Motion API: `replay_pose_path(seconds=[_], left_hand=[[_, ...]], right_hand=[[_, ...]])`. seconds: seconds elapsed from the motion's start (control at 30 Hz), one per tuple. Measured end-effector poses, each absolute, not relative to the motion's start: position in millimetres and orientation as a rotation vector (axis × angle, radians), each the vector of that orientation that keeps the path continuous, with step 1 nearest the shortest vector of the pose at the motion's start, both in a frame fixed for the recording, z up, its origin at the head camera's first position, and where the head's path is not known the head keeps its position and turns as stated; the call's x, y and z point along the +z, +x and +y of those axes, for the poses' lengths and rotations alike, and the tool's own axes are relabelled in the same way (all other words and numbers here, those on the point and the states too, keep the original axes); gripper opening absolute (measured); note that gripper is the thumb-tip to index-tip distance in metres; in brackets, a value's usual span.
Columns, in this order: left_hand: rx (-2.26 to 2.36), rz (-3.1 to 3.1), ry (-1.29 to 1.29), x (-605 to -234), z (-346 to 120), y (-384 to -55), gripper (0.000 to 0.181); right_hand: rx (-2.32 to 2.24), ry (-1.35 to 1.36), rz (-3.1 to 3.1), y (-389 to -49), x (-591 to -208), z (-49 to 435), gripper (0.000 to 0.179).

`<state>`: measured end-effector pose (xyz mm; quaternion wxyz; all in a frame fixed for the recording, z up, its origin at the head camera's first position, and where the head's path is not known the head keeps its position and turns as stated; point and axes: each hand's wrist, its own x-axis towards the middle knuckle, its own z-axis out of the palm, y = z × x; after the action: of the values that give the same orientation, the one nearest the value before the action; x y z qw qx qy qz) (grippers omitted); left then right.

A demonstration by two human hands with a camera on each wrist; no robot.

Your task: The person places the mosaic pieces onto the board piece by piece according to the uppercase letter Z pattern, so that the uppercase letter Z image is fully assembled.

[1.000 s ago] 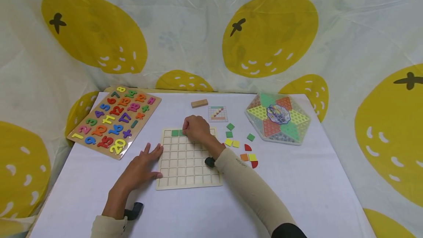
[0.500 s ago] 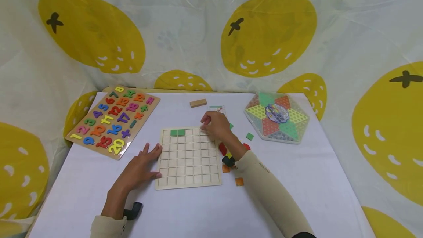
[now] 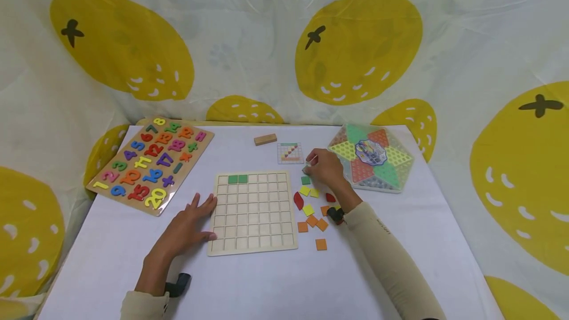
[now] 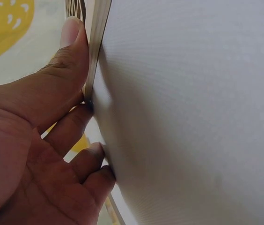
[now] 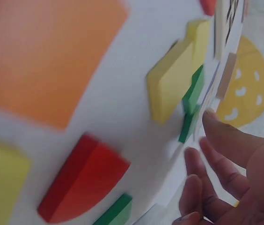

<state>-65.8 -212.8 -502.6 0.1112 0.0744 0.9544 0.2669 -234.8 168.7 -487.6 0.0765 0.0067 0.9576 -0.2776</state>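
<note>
My left hand (image 3: 188, 228) rests at the left edge of a wooden grid board (image 3: 253, 211), thumb and fingers spread against its side. In the left wrist view the thumb lies along the board edge (image 4: 94, 56). Two green square tiles (image 3: 237, 179) sit side by side in the board's top row. Right of the board, my right hand (image 3: 326, 167) is lowered to a loose green tile (image 3: 305, 170), its fingertips right at it. The right wrist view shows a gap between thumb and fingers. Another green tile (image 3: 305, 180) lies just below.
Yellow tiles (image 3: 308, 210), orange tiles (image 3: 321, 244) and red curved pieces (image 3: 298, 201) lie right of the board. Behind are a pattern card (image 3: 290, 153) and a wooden block (image 3: 265, 139). A number puzzle (image 3: 153, 162) stands left, a hexagonal game board (image 3: 373, 157) right.
My right hand has moved right, from the board's top row to the loose green tiles, uncovering the row and the pattern card. My left hand has stayed at the board's edge.
</note>
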Motion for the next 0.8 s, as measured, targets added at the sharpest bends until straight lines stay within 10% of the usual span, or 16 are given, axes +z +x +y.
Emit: replay_pose_path(seconds=[0.8], left_hand=[[0.824,2.798,0.254,-505,-216,-65,0.104]], right_hand=[[-0.92,-0.272,2.871,-228,-481,136,0.01]])
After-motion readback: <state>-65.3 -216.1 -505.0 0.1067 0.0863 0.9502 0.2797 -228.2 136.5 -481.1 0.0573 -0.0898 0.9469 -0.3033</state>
